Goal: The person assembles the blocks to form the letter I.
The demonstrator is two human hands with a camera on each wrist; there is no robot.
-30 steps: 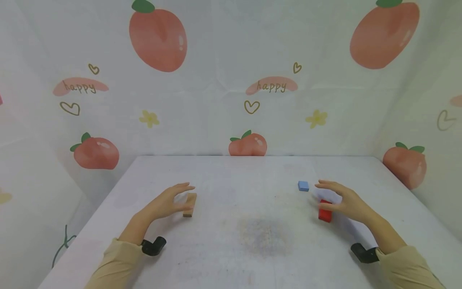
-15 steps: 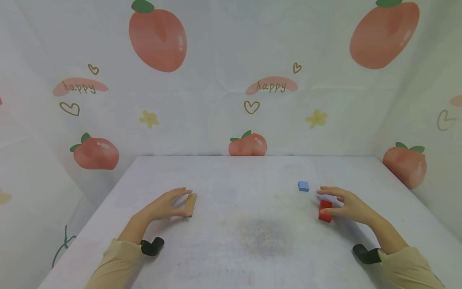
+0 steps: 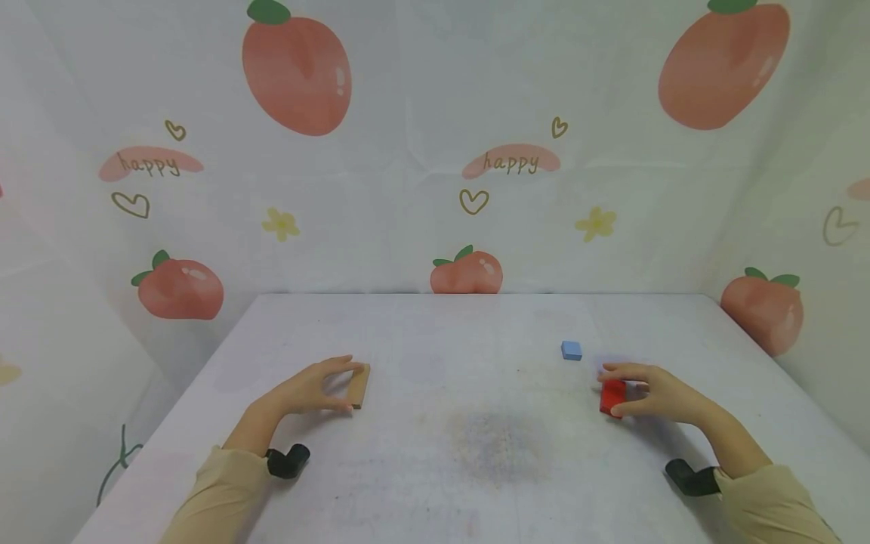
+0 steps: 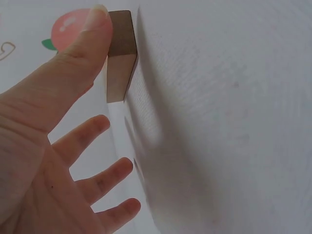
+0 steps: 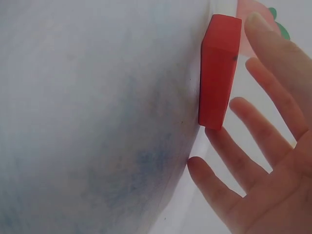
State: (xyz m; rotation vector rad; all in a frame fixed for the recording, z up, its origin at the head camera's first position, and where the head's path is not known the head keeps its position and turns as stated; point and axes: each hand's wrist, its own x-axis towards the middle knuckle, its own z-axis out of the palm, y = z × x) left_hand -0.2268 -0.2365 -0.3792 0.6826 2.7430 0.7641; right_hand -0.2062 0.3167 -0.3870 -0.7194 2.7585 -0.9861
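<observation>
A tan wooden block [image 3: 360,387] lies on the white table at the left. Around its two ends stand the thumb and index finger of my left hand [image 3: 309,387]. In the left wrist view the thumb overlaps the wooden block [image 4: 122,75], and three other fingers are spread apart. Whether the thumb touches it cannot be told. A red block [image 3: 613,394] lies at the right, with my right hand [image 3: 662,393] arched over it. In the right wrist view the thumb stands slightly off the red block [image 5: 217,80], and the loosely spread fingers are beside and behind it.
A small blue block [image 3: 572,350] lies beyond the red one, a little to the left. The white table [image 3: 435,363] has a worn, stained patch near the middle. Behind it hangs a white curtain [image 3: 381,151] printed with peaches.
Both hands have lowered toward the blocks, and thumb and index of each have come closer together. The wooden, red and blue blocks stay where they were.
</observation>
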